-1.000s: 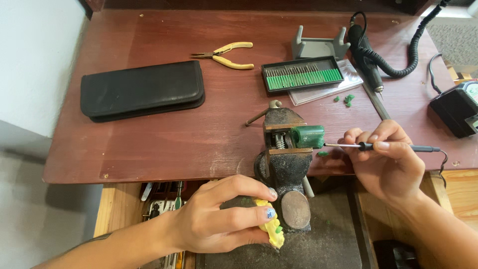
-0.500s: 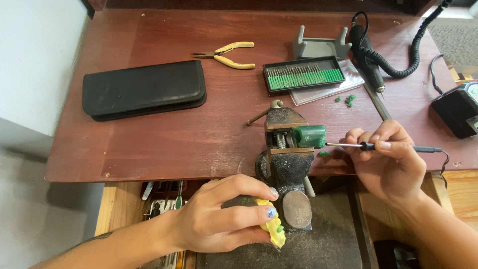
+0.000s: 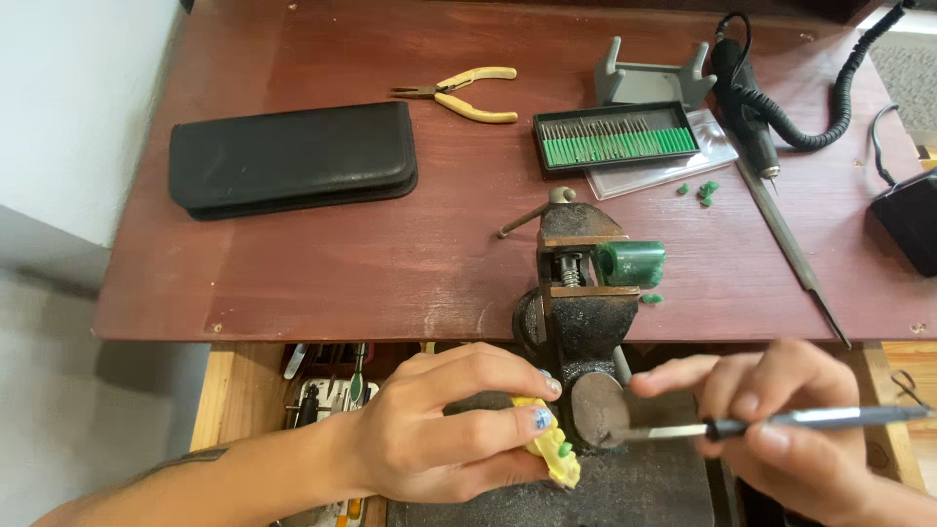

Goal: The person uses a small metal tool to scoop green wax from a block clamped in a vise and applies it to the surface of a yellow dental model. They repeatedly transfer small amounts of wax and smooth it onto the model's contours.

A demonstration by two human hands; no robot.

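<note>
Gripping a yellow piece [image 3: 556, 454] below the vise [image 3: 578, 293], your left hand [image 3: 444, 425] faces your right hand [image 3: 781, 429] pinching a thin tool [image 3: 781, 422]; black case [image 3: 291, 159] lies far left.

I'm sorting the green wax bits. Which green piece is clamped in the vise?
The big green cylinder, gripped sideways in the vise. The small green crumbs just lie loose on the table.

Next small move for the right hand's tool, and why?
Probably ease the tool tip left onto the yellow piece. The right hand holds it with the tip at the vise's round end, just short of the piece in the left hand.
</note>
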